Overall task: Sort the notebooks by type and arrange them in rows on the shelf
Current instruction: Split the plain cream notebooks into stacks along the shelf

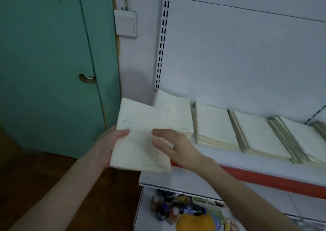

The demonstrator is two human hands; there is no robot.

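- A green door [53, 63] fills the far left, with a wall switch [126, 22] just beside it.
- The left hand [112, 142] grips the left edge of the held notebooks [139, 146]. Its thumb curls over the pale cover, and its other fingers are hidden beneath.
- The held notebooks sit tilted over the front left corner of the shelf [176, 178], overlapping the leftmost pile [173, 112].
- The right hand [172, 146] lies flat on the right side of the cover, fingers straight and slightly spread, clasping nothing.
- Further right, a second pile [213, 125], third pile [259, 135] and fourth pile [305, 139] sit side by side behind the red front strip [275, 180].
- Below, bottles [165, 211] crowd a lower shelf [141, 213].
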